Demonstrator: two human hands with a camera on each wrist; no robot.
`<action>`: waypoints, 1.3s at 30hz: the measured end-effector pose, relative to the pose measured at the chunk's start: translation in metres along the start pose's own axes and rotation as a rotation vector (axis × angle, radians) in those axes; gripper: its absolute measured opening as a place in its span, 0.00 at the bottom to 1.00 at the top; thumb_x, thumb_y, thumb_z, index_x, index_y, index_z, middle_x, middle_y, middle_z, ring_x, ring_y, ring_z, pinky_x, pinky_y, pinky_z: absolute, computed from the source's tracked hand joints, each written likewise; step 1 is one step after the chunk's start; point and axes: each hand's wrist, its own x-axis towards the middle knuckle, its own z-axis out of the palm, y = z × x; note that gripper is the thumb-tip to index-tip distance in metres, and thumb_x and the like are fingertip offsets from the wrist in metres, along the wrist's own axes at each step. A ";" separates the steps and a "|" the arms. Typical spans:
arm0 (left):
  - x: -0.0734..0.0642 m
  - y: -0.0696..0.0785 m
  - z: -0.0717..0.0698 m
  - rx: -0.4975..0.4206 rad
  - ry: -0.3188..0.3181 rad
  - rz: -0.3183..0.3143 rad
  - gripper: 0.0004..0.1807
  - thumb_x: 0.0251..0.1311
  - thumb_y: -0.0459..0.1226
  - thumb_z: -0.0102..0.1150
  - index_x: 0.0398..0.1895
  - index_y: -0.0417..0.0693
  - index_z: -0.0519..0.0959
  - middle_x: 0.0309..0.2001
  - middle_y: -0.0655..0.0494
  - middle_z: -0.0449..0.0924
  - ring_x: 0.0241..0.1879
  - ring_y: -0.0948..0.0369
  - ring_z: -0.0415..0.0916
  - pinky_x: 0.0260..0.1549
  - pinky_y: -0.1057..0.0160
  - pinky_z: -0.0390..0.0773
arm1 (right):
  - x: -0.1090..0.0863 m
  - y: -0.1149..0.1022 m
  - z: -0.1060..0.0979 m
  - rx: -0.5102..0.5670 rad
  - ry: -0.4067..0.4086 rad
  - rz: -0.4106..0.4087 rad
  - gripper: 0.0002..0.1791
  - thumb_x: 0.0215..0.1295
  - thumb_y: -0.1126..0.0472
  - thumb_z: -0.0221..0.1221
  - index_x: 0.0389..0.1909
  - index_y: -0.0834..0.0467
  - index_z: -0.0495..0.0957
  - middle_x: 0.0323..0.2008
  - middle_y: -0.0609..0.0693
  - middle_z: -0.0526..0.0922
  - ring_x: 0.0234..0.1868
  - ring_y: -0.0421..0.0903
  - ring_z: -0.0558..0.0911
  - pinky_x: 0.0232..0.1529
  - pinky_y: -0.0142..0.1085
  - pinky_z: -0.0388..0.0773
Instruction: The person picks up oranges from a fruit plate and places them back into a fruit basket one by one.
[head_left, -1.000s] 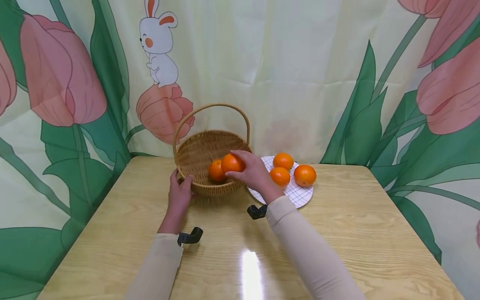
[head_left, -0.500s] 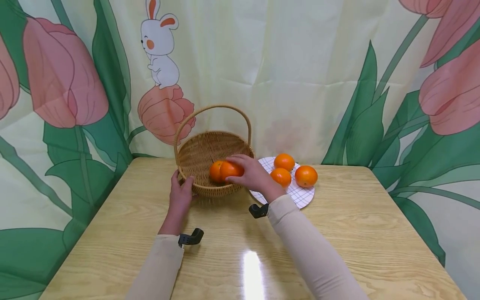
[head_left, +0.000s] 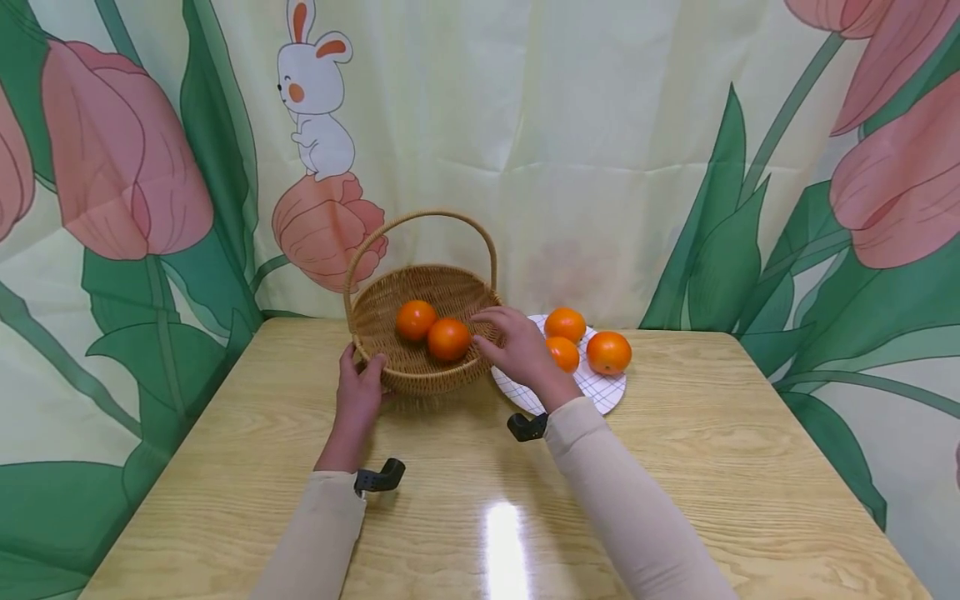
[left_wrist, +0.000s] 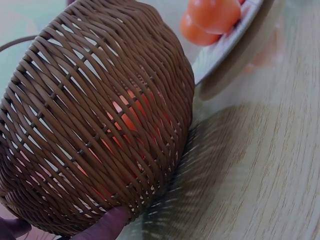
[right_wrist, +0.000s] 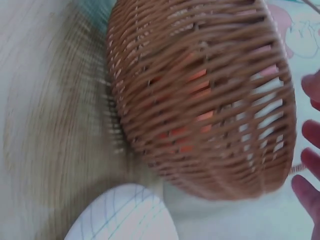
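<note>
A brown wicker basket [head_left: 420,279] with a tall arched handle stands on the table, tipped toward me. Two oranges lie in it, one farther left [head_left: 416,320] and one nearer the front right [head_left: 448,339]. My left hand [head_left: 360,392] grips the basket's front left rim, thumb over the edge and fingers underneath. Above the right rim is my right hand [head_left: 521,350], fingers loosely bent, fingertips beside the nearer orange and nothing held. In the right wrist view its fingers [right_wrist: 307,192] show empty beyond the basket's rim. Both wrist views show orange colour through the weave.
Right of the basket, a white plate [head_left: 603,390] with a checked pattern bears three oranges [head_left: 609,352], one partly behind my right hand. The wooden table [head_left: 712,433] ends at a curtain [head_left: 600,167] printed with tulips and a rabbit.
My right hand has lowered an orange into the basket, let it go and drawn back to the right. The other orange has shifted left and back. The left hand stays on the rim.
</note>
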 end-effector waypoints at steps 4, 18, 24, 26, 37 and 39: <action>-0.001 0.001 0.000 0.002 -0.015 0.004 0.40 0.61 0.57 0.45 0.70 0.68 0.36 0.69 0.46 0.44 0.65 0.47 0.56 0.50 0.47 0.74 | -0.007 0.011 -0.002 0.007 0.073 0.030 0.16 0.60 0.53 0.57 0.49 0.50 0.77 0.52 0.48 0.76 0.57 0.47 0.72 0.59 0.44 0.70; -0.005 0.004 -0.005 -0.004 -0.012 -0.031 0.39 0.63 0.54 0.44 0.70 0.65 0.36 0.70 0.46 0.44 0.65 0.50 0.56 0.52 0.47 0.73 | -0.031 0.041 -0.004 -0.057 0.146 0.119 0.15 0.58 0.56 0.58 0.47 0.52 0.78 0.49 0.49 0.78 0.53 0.49 0.74 0.56 0.46 0.71; -0.006 -0.002 -0.006 0.005 -0.011 -0.011 0.40 0.61 0.57 0.44 0.70 0.67 0.35 0.70 0.45 0.44 0.65 0.50 0.56 0.52 0.46 0.73 | -0.040 0.050 -0.002 -0.087 0.116 0.214 0.16 0.58 0.55 0.58 0.48 0.50 0.76 0.52 0.50 0.74 0.55 0.51 0.72 0.57 0.47 0.71; -0.005 -0.002 -0.006 0.010 -0.011 -0.005 0.41 0.61 0.57 0.44 0.70 0.66 0.35 0.70 0.45 0.44 0.65 0.49 0.55 0.52 0.45 0.72 | -0.042 0.053 -0.003 -0.084 0.111 0.233 0.17 0.57 0.56 0.58 0.49 0.51 0.76 0.53 0.51 0.73 0.55 0.51 0.71 0.57 0.47 0.71; -0.001 0.000 -0.002 0.011 -0.006 -0.007 0.40 0.61 0.55 0.45 0.70 0.66 0.36 0.69 0.44 0.46 0.64 0.48 0.57 0.50 0.46 0.74 | -0.050 0.069 -0.005 -0.063 0.133 0.309 0.21 0.54 0.58 0.60 0.51 0.54 0.75 0.55 0.52 0.69 0.56 0.53 0.70 0.56 0.48 0.72; 0.000 0.000 -0.001 0.022 -0.004 -0.006 0.40 0.61 0.56 0.45 0.70 0.66 0.36 0.69 0.44 0.46 0.64 0.48 0.57 0.49 0.46 0.74 | -0.051 0.070 -0.005 -0.068 0.145 0.317 0.21 0.54 0.58 0.60 0.51 0.54 0.75 0.55 0.53 0.70 0.56 0.53 0.70 0.57 0.48 0.71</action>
